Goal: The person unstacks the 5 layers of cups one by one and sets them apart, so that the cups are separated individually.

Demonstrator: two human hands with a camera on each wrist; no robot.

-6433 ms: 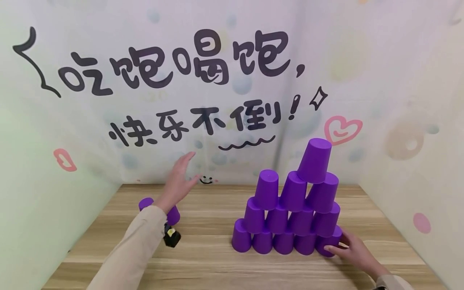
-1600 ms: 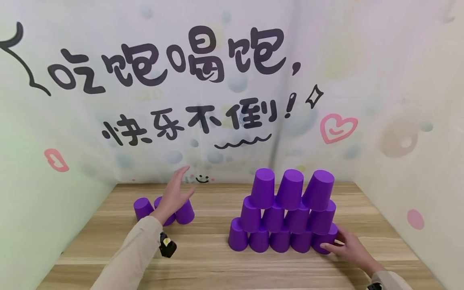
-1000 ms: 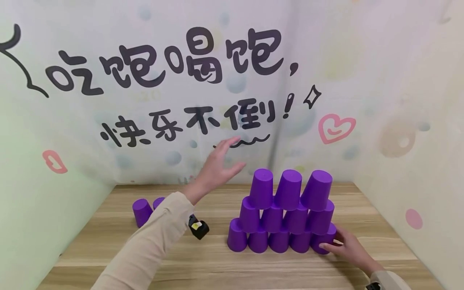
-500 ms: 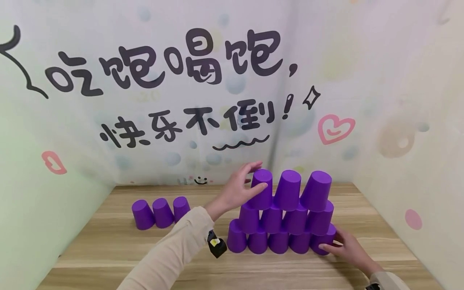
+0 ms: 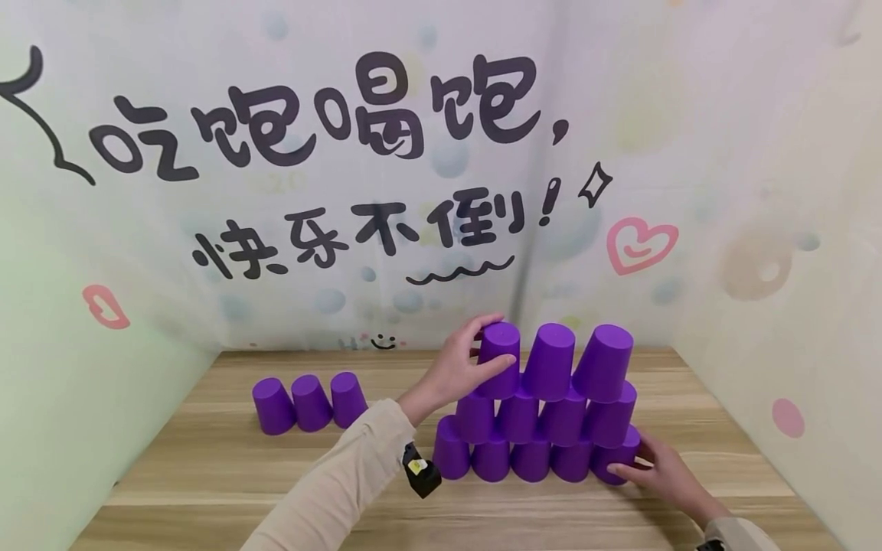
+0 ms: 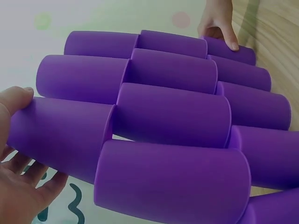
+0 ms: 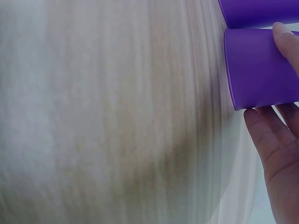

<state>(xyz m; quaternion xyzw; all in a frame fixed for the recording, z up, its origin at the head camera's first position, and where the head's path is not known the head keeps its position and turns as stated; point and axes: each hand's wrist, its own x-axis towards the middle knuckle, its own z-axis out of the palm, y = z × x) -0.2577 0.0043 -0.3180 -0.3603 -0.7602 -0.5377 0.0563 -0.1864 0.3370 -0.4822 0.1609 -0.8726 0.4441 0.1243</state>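
Upside-down purple plastic cups form a three-level stack on the table, with three cups in the top row. My left hand [image 5: 456, 366] grips the top row's left cup [image 5: 504, 385], thumb in front and fingers behind. In the left wrist view, this cup [image 6: 65, 135] still rests on the row below. At the stack's lower right corner, my right hand [image 5: 671, 476] holds the end cup [image 5: 612, 457] of the bottom row. The right wrist view shows the thumb on one side of that cup [image 7: 257, 70] and the fingertips on the other.
Three purple cups [image 5: 312, 404] stand upside down in a line at the table's back left. Behind the wooden table [image 5: 227, 490] hangs a printed backdrop [image 5: 331, 46] with black lettering. Pale walls close in both sides.
The single cup on the stack's top level has gone, and a third cup stands at the left. My left hand has come from there to the top row's left cup. The right hand stays put.
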